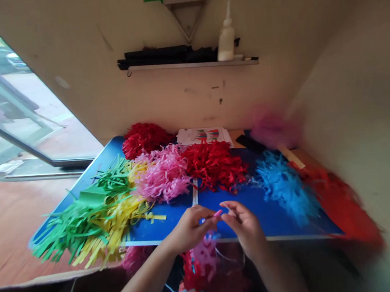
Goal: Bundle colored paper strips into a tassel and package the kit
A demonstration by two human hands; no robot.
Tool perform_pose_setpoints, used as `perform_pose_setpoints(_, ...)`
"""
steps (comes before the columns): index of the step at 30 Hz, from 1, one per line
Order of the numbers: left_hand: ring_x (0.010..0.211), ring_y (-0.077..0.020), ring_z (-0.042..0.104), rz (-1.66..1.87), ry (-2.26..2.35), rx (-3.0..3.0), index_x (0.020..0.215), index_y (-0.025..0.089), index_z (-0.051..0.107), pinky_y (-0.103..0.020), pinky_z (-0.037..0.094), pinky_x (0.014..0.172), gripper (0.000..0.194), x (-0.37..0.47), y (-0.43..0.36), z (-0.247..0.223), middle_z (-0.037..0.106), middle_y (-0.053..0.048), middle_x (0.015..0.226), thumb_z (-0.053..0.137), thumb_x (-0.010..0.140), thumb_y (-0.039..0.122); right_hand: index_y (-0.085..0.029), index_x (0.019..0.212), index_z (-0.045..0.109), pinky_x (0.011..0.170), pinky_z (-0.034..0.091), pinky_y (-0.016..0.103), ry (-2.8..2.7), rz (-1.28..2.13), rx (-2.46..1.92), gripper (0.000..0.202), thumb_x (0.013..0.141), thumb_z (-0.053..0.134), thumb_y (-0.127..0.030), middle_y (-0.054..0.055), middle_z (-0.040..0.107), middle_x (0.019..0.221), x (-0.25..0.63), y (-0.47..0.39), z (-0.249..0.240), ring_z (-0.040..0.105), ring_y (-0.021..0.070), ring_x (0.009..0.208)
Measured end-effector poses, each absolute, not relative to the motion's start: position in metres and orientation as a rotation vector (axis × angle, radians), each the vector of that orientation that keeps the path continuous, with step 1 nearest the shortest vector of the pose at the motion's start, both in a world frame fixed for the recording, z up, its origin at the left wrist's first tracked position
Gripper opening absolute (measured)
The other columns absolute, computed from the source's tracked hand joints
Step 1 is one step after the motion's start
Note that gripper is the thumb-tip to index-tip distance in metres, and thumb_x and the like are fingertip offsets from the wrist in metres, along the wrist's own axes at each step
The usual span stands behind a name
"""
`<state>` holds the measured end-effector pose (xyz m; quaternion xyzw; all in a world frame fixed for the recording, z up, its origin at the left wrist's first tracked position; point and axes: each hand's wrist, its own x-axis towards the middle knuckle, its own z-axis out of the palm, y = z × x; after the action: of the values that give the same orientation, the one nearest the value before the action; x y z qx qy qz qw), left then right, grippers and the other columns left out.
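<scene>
Over the front edge of the blue table (180, 218), my left hand (192, 226) pinches the twisted pink end of a paper tassel (217, 213). Close beside it on the right, my right hand (245, 227) has its fingers closed around a thin pale string (229, 208), partly hidden by the fingers. Below my hands hang fringed pink, red and multicoloured paper tassels (204, 254), in shadow. A loose white string (224, 254) curves down beneath my right hand.
Green fringe (70, 221), yellow fringe (115, 218), a pink bundle (161, 172), red bundles (214, 164) and a blue bundle (286, 186) lie on the table. Orange paper (349, 206) spills over the right side. A glue bottle (227, 41) stands on the wall shelf (189, 65).
</scene>
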<state>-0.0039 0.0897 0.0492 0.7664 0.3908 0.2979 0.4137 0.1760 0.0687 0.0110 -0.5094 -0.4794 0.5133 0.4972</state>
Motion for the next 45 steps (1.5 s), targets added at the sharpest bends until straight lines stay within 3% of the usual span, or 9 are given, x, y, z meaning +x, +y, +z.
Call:
perform_pose_setpoints(4,0.081,-0.0185,0.067,0.683,1.034,1.993,0.098,0.019,0.073,-0.027,0.051,0.076,0.026,-0.006,0.087,0.032,0.075,-0.006,0.087,0.058,0.090,0.039,-0.018,0.073,0.070,0.064,0.050,0.026,-1.282,1.153,-1.224,0.031,0.080,0.067,-0.048,0.003,0.070,0.070,0.180,0.074,0.017,0.062,0.0168,0.066)
perform_pose_setpoints(7,0.101,-0.0235,0.065,0.877,1.327,2.145,0.122,0.025,0.063,-0.040,0.049,0.094,0.036,-0.014,0.079,0.032,0.070,-0.009,0.112,0.063,0.086,0.026,-0.019,0.076,0.071,0.066,0.051,0.026,-1.263,0.942,-1.323,0.027,0.081,0.066,-0.044,0.003,0.072,0.072,0.188,0.069,0.011,0.064,0.0178,0.067)
perform_pose_setpoints(11,0.106,-0.0235,0.062,1.171,1.324,2.082,0.111,0.023,0.065,-0.040,0.048,0.095,0.024,0.004,0.062,0.032,0.069,-0.010,0.112,0.057,0.089,0.022,-0.020,0.075,0.072,0.067,0.051,0.026,-1.279,0.944,-1.328,0.024,0.081,0.067,-0.042,0.003,0.072,0.072,0.183,0.062,0.006,0.064,0.0175,0.068)
perform_pose_setpoints(15,0.066,-0.0155,0.062,1.181,1.228,1.449,0.083,0.019,0.063,-0.027,0.050,0.065,0.016,0.032,0.056,0.019,0.066,-0.003,0.072,0.059,0.087,0.034,-0.019,0.081,0.073,0.061,0.048,0.025,-1.096,1.158,-1.263,0.028,0.079,0.069,-0.046,0.001,0.069,0.069,0.176,0.059,-0.001,0.059,0.0146,0.063)
perform_pose_setpoints(19,0.054,-0.0103,0.054,1.103,1.116,0.863,0.079,0.016,0.061,-0.020,0.042,0.053,0.029,0.040,0.059,0.010,0.060,0.001,0.062,0.071,0.076,0.043,-0.018,0.083,0.073,0.055,0.043,0.022,-0.992,1.357,-1.220,0.030,0.073,0.075,-0.046,0.000,0.065,0.066,0.177,0.058,-0.011,0.052,0.0114,0.057)
perform_pose_setpoints(29,0.073,-0.0146,0.066,1.333,1.219,1.435,0.081,0.018,0.071,-0.023,0.052,0.067,0.003,0.035,0.057,-0.007,0.069,-0.004,0.080,0.069,0.081,0.021,-0.018,0.080,0.072,0.063,0.046,0.024,-1.164,1.175,-1.327,0.020,0.078,0.066,-0.036,0.003,0.069,0.073,0.177,0.057,-0.013,0.058,0.0153,0.066)
perform_pose_setpoints(34,0.079,-0.0133,0.070,1.533,1.196,1.911,0.092,0.021,0.073,-0.020,0.054,0.072,0.019,0.031,0.050,-0.017,0.072,-0.005,0.088,0.063,0.084,0.007,-0.018,0.078,0.070,0.057,0.044,0.022,-1.192,1.146,-1.316,0.017,0.079,0.063,-0.033,0.001,0.067,0.069,0.176,0.057,-0.017,0.056,0.0140,0.061)
perform_pose_setpoints(42,0.080,-0.0146,0.069,1.454,1.227,1.780,0.086,0.021,0.069,-0.023,0.055,0.075,0.009,0.027,0.053,-0.015,0.072,-0.003,0.084,0.067,0.084,0.013,-0.020,0.084,0.071,0.070,0.048,0.023,-1.390,1.001,-1.305,0.014,0.084,0.061,-0.030,0.002,0.072,0.081,0.177,0.049,-0.015,0.064,0.0158,0.074)
perform_pose_setpoints(45,0.084,-0.0162,0.067,1.379,1.138,1.735,0.084,0.020,0.068,-0.026,0.053,0.078,0.008,0.026,0.050,-0.013,0.070,-0.004,0.086,0.063,0.086,0.015,-0.019,0.079,0.068,0.064,0.046,0.022,-1.328,1.098,-1.291,0.013,0.082,0.061,-0.030,0.001,0.068,0.073,0.178,0.051,-0.016,0.060,0.0142,0.067)
